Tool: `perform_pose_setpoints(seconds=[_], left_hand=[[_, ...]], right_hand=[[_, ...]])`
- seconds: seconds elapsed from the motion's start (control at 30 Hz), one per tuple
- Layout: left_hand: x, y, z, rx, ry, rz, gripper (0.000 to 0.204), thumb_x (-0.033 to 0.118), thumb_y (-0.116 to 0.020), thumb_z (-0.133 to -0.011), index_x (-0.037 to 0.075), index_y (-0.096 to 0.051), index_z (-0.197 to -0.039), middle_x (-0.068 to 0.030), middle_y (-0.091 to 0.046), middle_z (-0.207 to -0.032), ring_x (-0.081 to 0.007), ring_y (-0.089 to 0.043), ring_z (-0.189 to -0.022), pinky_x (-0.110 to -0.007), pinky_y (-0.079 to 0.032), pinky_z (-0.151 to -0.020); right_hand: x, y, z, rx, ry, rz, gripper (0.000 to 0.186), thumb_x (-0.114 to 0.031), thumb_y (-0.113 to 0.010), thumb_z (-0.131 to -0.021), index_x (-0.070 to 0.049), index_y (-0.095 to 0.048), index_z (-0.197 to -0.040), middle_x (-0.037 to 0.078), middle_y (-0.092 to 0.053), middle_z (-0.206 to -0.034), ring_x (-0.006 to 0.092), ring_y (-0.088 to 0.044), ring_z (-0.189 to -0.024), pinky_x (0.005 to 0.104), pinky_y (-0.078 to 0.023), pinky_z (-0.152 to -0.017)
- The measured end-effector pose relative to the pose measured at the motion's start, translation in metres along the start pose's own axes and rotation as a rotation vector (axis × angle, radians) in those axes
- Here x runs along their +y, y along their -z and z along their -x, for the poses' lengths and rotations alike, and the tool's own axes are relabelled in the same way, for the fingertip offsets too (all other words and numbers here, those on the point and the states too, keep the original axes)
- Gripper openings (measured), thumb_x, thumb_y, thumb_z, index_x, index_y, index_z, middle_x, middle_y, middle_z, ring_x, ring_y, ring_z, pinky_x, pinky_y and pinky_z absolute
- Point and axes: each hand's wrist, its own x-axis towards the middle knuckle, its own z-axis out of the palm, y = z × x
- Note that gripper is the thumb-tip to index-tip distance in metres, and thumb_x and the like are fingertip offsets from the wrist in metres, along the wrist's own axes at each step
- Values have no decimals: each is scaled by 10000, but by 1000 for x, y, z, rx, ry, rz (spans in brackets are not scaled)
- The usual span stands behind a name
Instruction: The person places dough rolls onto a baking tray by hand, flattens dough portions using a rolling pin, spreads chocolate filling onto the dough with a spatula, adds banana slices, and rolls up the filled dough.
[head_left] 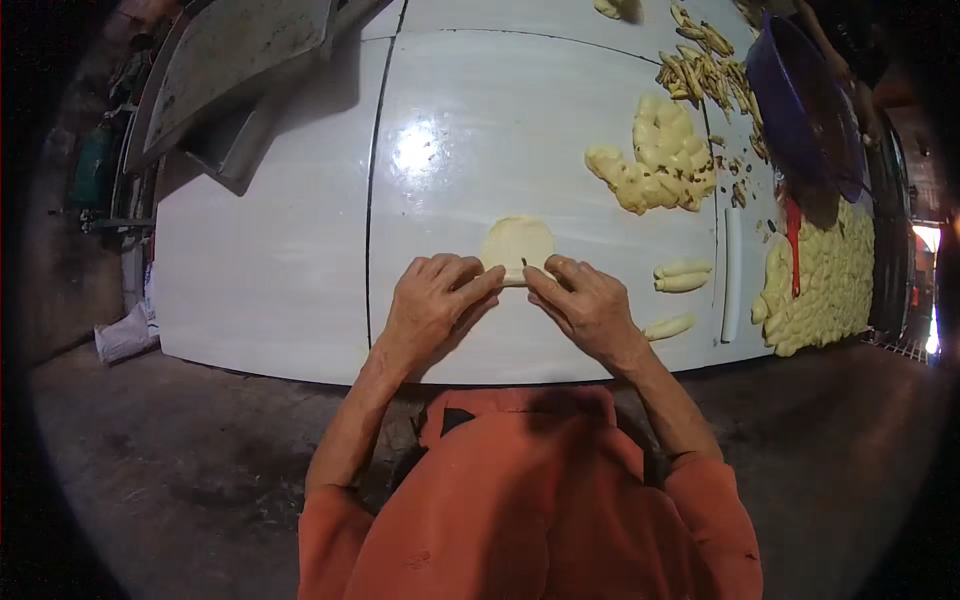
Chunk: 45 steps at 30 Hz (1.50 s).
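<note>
A thin round of pale yellow dough (pixel 518 238) lies flat on the white table in front of me, its near edge folded over into a narrow roll. My left hand (pixel 432 302) grips the left end of that fold between thumb and fingers. At the right end, my right hand (pixel 592 305) pinches the same edge, with a small dark bit showing beside its thumb. Right of my right hand are a pair of finished dough rolls (pixel 683 276) and a single dough roll (pixel 668 327).
A white rod (pixel 733 275) lies beyond the rolls. Farther right are a dough pile (pixel 668 150), a spread of dough lumps (pixel 825 285), a red long-handled tool (pixel 794 245), filling strips (pixel 700 75) and a purple basin (pixel 800 110) near another person's arm. Metal trays (pixel 235 65) stand far left.
</note>
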Motion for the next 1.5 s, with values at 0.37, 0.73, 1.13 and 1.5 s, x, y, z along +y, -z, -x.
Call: perform_pose_setpoints(seconds=[0.37, 0.73, 1.13, 1.5], left_hand=[[-8, -8, -4, 84, -35, -154, 356, 141, -827, -853, 169, -735, -1196, -67, -714, -1078, -236, -676, -908, -392, -499, -732], [-8, -12, -14, 117, 108, -169, 393, 183, -813, -884, 147, -721, -1264, -74, -689, -1196, -260, -671, -1030, -415, -525, -822], [-35, -7, -27, -182, 20, -373, 730, 586, -669, -937, 183, -529, -1530, -168, -479, -1597, -376, -371, -1528, -610, -257, -1257], [-24, -7, -26, 109, -8, -151, 397, 162, -843, -841, 158, -729, -1221, -88, -712, -1161, -284, -688, -1061, -437, -527, -893]], right_hand=[[14, -9, -4, 10, 78, 118, 357, -223, -798, -880, -134, -720, -1216, 43, -660, -1026, 193, -659, -757, 348, -544, -623], [20, -1, -15, -12, -44, 66, 415, -304, -816, -875, -118, -722, -1234, 95, -696, -1111, 258, -696, -881, 392, -566, -733], [37, 3, -24, -228, 4, 235, 682, -453, -742, -926, -112, -558, -1486, 120, -548, -1543, 322, -494, -1418, 546, -343, -1178], [38, -6, -27, 43, 59, 52, 287, -221, -802, -874, -111, -713, -1123, 70, -683, -1050, 232, -654, -993, 429, -481, -900]])
